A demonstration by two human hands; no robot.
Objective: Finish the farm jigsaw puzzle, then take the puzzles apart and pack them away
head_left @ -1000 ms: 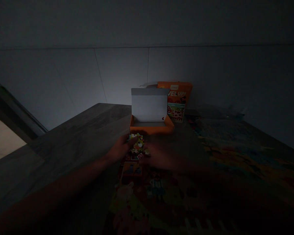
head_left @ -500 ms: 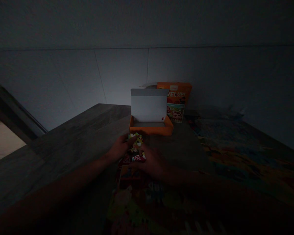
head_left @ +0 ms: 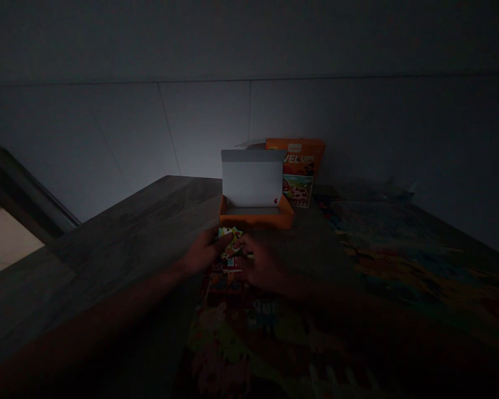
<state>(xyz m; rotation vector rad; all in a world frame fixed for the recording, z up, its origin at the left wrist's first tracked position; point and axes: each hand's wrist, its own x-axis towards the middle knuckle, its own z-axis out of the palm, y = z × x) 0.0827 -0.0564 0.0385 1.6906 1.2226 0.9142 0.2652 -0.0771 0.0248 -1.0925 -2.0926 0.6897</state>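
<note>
My left hand is closed around several colourful jigsaw puzzle pieces, its thumb lying over them. My right hand is at their right side, fingers bent in a pinch by the lower pieces; in the dark I cannot make out exactly what is between the fingertips. Under and in front of both hands spreads a farm picture with pinkish animals and a white fence, dim and partly hidden by my right forearm. Just beyond the hands stands an orange box, its white-lined lid raised.
Behind the open box, an upright orange puzzle box with a farm picture leans near the wall. To the right lie another colourful printed sheet and clear plastic wrapping. The grey table meets a pale wall.
My right hand has drawn its fingers in from a flatter grip under the pieces to a bent pinch at their side. My left hand stays nearly in place. The view shifts slightly.
</note>
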